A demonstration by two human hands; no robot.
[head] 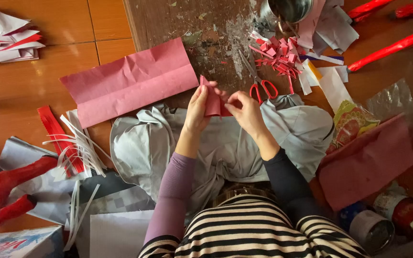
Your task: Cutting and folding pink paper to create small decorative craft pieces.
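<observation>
Striped black-and-white fabric of the person's top fills the bottom of the view, and two forearms reach up from it over a crumpled grey cloth spread across the lap. On the left arm the sleeve is lilac; on the right it is dark. Both hands meet just above the cloth's upper edge, wrists bent slightly inward. Left hand pinches the left side of a small folded piece of pink paper between thumb and fingers, while the right hand grips its right edge with the fingertips, so the piece is held upright between them.

Just beyond the right hand lie red-handled scissors, blades pointing away, beside a heap of red paper scraps. A large creased pink sheet lies to the left on the worn wooden board. White paper strips sit further left, and tin cans stand at lower right.
</observation>
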